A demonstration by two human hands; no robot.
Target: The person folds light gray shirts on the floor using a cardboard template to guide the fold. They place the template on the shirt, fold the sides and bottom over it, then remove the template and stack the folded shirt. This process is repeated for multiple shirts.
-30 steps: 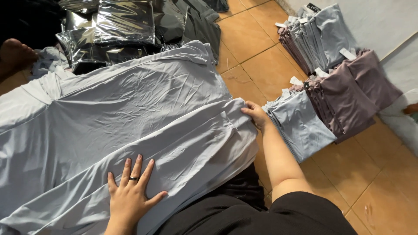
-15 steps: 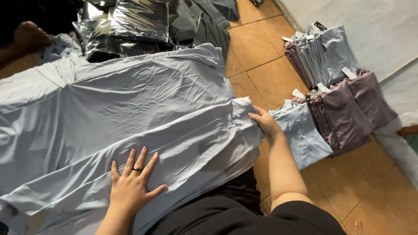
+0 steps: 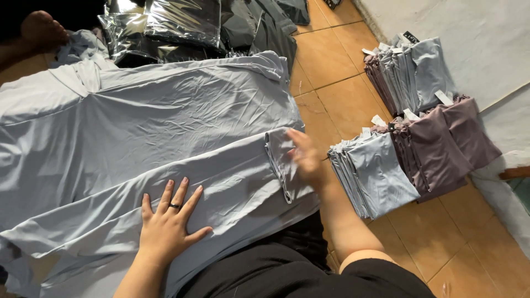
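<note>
Garment (image 3: 165,127) hem under R hand (image 3: 303,157)

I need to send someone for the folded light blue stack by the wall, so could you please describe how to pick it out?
Start at the pale wall on the right and the orange tiled floor below it, where folded garments lie in piles. The stack of folded light blue garments is the pile nearest the right hand, beside the folded mauve stack. Unlike the farther mixed pile, it is all blue.
</note>
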